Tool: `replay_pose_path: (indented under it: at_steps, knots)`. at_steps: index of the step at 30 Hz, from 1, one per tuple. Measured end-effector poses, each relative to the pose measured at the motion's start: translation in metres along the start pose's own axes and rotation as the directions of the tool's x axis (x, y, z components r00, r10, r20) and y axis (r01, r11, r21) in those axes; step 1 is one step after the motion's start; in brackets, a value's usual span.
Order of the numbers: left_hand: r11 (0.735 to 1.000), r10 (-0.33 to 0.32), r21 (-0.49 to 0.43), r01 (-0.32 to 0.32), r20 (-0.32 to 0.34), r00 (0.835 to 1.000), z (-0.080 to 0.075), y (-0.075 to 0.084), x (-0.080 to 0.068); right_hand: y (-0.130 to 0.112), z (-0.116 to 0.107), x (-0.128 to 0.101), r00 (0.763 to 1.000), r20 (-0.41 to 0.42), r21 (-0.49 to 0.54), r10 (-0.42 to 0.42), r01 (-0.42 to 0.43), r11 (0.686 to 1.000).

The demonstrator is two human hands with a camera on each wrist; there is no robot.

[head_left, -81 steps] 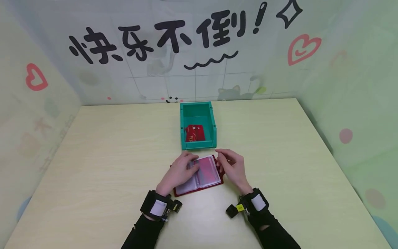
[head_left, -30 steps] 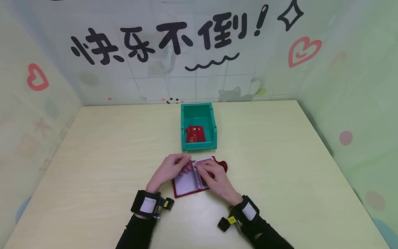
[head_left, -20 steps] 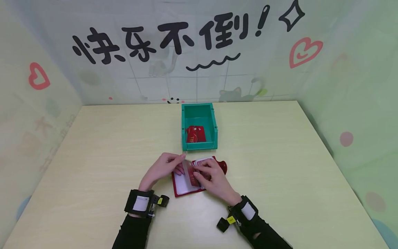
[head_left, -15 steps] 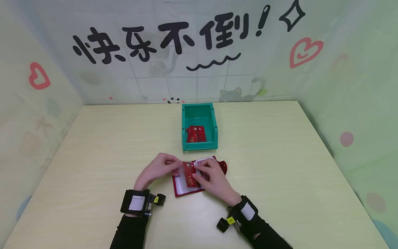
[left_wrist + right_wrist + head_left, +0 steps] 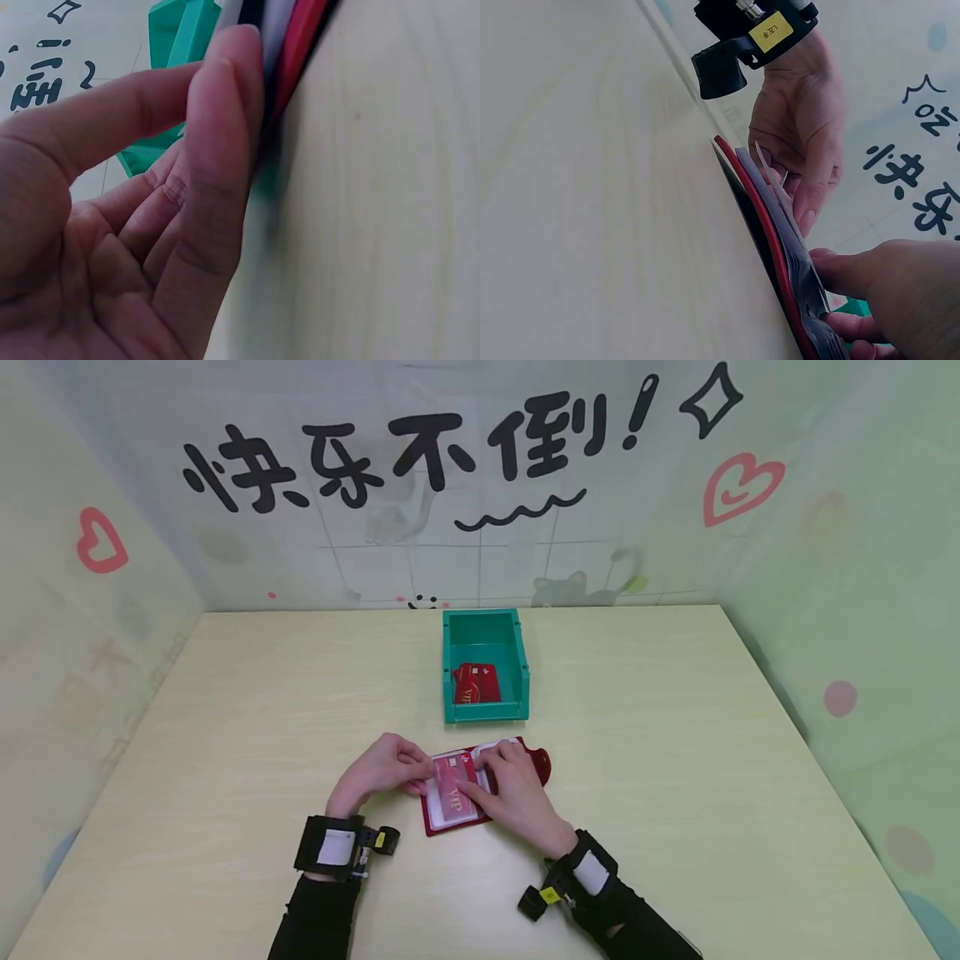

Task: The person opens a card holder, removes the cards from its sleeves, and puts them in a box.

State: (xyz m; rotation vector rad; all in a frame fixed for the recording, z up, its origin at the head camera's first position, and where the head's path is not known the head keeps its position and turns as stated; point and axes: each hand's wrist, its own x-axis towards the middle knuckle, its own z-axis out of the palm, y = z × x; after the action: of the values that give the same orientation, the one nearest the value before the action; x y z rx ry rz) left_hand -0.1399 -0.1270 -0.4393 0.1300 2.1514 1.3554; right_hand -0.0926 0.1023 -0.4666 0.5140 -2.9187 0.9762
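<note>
A small card holder (image 5: 437,829) with a red cover and clear plastic pages lies spread on the table. On its left page is a red VIP card (image 5: 455,783), mostly under translucent plastic. My left hand (image 5: 385,770) pinches the page's outer left edge between thumb and index finger; the left wrist view shows those fingertips (image 5: 225,82) pressed together there. My right hand (image 5: 520,797) lies over the holder's middle, thumb and index finger apart on the card's right side. In the right wrist view its thumb (image 5: 840,271) touches the top plastic page, and the holder's pages (image 5: 780,214) fan slightly.
A teal bin (image 5: 486,712) stands just beyond the holder, with more red cards (image 5: 477,683) inside. The holder's red clasp tab (image 5: 541,766) sticks out at the right. A pale wooden table (image 5: 300,693) meets printed curtains at the back and sides.
The left hand let go of the right page and moved left. A page with the VIP card swung over onto the left side and now lies flatter. The right hand moved left onto the card.
</note>
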Motion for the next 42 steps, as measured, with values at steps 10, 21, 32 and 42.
replay_pose_path:
  at_steps: [10, 21, 32, 42]
  knots:
    - [1.000, -0.025, -0.011, 0.024, -0.032, 0.999, 0.004, -0.002, 0.004, -0.004, 0.004, 0.004, 0.999, -0.038, 0.008, 0.030, -0.029, 1.000]
    - [0.997, -0.081, -0.018, 0.080, -0.056, 0.995, 0.005, -0.001, 0.005, -0.003, -0.002, 0.007, 0.996, 0.009, 0.090, 0.091, -0.091, 0.992]
    - [0.998, -0.058, -0.015, 0.057, -0.048, 0.997, 0.005, 0.001, 0.004, 0.001, -0.010, 0.006, 0.995, 0.030, 0.086, 0.091, -0.094, 0.992]
    - [0.997, -0.045, 0.052, 0.050, -0.092, 0.995, 0.008, 0.003, 0.004, 0.002, -0.018, 0.008, 0.990, 0.066, 0.091, 0.126, -0.132, 0.987]
